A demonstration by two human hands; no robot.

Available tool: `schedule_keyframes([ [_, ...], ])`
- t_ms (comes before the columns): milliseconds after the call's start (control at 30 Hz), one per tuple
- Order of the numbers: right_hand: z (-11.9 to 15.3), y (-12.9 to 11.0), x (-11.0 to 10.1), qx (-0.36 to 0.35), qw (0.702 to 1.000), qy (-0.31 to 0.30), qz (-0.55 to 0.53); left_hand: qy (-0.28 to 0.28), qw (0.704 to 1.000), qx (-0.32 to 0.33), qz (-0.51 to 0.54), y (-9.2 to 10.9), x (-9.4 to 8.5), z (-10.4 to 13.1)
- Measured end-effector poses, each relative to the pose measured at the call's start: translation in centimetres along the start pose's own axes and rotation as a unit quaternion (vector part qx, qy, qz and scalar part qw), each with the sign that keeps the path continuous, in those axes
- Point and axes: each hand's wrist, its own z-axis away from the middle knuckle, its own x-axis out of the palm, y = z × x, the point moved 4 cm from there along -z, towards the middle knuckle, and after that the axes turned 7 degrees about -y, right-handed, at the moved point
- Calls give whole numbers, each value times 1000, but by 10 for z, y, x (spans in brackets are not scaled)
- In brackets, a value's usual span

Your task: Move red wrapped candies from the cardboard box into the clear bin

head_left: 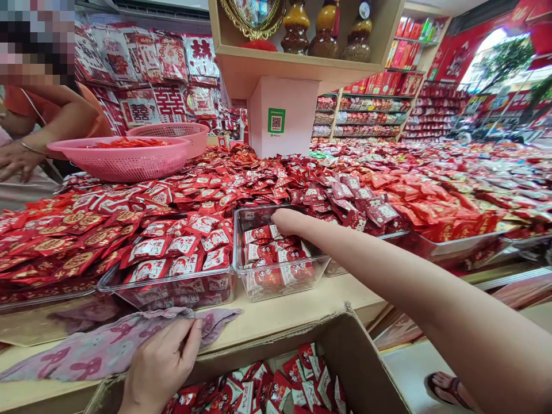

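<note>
My right hand (285,222) reaches down into a clear plastic bin (282,290), its fingers hidden inside. Small red and white packets (259,251) lie in rows in that bin. My left hand (166,353) is closed, fingers curled under, over the near counter edge. It overlaps the rim of an open cardboard box (371,368) and touches or lies just before a pink and grey patterned cloth (116,345). What its fingers hold, if anything, is hidden. Loose red and white packets (280,391) fill the visible bottom of the box.
A fuller clear bin (181,287) stands to the left. Heaps of red packets (440,201) cover the display behind. Pink baskets (129,161) sit at the back left, near another person's hand (19,161). A pillar (284,109) carries an overhanging shelf (302,60).
</note>
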Motion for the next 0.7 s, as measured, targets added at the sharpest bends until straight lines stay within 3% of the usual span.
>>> schedule_keyframes([
  [533, 0, 3, 4, 16, 999, 16, -31, -3, 1000, 0, 2, -1, 2, 1],
  [700, 7, 5, -3, 21, 999, 12, -21, 5, 1000, -1, 3, 1, 0, -1],
])
